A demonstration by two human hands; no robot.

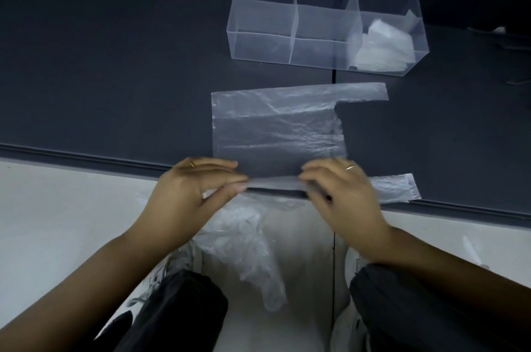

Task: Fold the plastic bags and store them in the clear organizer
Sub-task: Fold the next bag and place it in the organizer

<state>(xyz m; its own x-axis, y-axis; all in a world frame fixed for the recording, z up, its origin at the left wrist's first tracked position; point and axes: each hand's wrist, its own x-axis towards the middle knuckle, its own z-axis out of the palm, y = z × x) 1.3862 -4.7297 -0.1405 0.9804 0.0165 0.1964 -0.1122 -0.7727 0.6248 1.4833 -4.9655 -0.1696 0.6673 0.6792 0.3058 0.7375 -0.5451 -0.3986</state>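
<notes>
A clear plastic bag (277, 126) lies flat on the dark table, its two handles pointing right. My left hand (198, 183) and my right hand (342, 187) pinch its near edge, which is lifted slightly off the table's front edge. The clear organizer (264, 22) stands at the back with three compartments; the right compartment holds folded plastic bags (379, 45), the other two hold nothing.
A loose pile of crumpled plastic bags (244, 245) hangs below the table edge between my knees. The dark table (115, 78) spreads to the left. A black cable (334, 77) runs behind the organizer. Pale floor lies below.
</notes>
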